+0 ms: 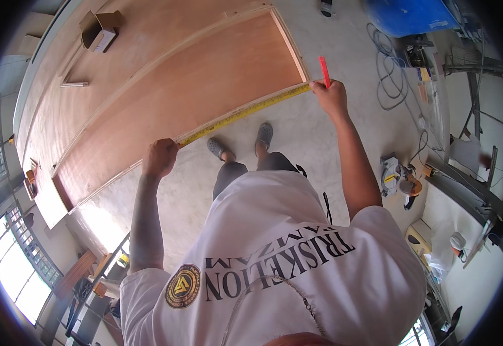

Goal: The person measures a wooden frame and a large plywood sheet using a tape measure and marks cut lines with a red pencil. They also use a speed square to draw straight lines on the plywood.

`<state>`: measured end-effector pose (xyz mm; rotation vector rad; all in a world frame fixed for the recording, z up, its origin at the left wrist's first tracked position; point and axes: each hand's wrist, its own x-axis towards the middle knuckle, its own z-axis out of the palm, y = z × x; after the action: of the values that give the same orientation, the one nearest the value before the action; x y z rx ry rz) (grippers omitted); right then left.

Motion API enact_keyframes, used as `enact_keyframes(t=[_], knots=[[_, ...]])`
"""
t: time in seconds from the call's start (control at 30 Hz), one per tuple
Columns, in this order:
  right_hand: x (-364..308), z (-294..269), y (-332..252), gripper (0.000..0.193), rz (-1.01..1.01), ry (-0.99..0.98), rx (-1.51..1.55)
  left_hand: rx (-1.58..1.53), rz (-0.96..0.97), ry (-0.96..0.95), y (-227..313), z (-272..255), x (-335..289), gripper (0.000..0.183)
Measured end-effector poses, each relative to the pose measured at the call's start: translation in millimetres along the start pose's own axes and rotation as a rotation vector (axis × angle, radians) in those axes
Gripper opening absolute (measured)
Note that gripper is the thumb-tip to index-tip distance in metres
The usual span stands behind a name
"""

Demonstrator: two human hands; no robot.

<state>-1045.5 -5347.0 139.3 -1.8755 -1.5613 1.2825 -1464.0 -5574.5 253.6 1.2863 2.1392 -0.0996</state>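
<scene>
A yellow tape measure [244, 116] is stretched along the near edge of a large wooden panel [217, 75] framed with thin strips. My left hand [160, 157] is closed at the tape's left end, its fingers wrapped round; the tape's case is not visible. At the near right corner of the panel, my right hand [331, 98] pinches the other end of the tape. A red pencil [324, 70] sticks up out of that same hand.
An open cardboard box [99, 32] and a short wood strip [75, 85] lie on the panel. On the floor to the right are coiled grey cables [387, 75] and a power saw [398, 177]. A blue object [410, 17] stands at the far right.
</scene>
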Motion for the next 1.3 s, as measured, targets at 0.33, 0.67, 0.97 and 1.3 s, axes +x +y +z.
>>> enact_keyframes(t=[0.33,0.67,0.97,1.3], knots=[[-14.9,11.8,-32.6,0.038,-0.346,0.312,0.04,0.112,-0.07,-0.075,-17.2,-5.4,6.4,0.027],[-54.4,78.7,-72.9,0.041,-0.569,-0.243,0.364,0.115,-0.058,-0.088,-31.3,-3.9,7.1,0.026],[-30.3,79.9,-28.3,0.027,-0.434,-0.192,0.56,0.124,-0.061,-0.057,-20.2,-1.4,7.9,0.028],[-5.0,47.1,-33.4,0.023,-0.314,-0.327,0.653,0.072,-0.09,-0.096,-1.7,-0.6,17.0,0.029]])
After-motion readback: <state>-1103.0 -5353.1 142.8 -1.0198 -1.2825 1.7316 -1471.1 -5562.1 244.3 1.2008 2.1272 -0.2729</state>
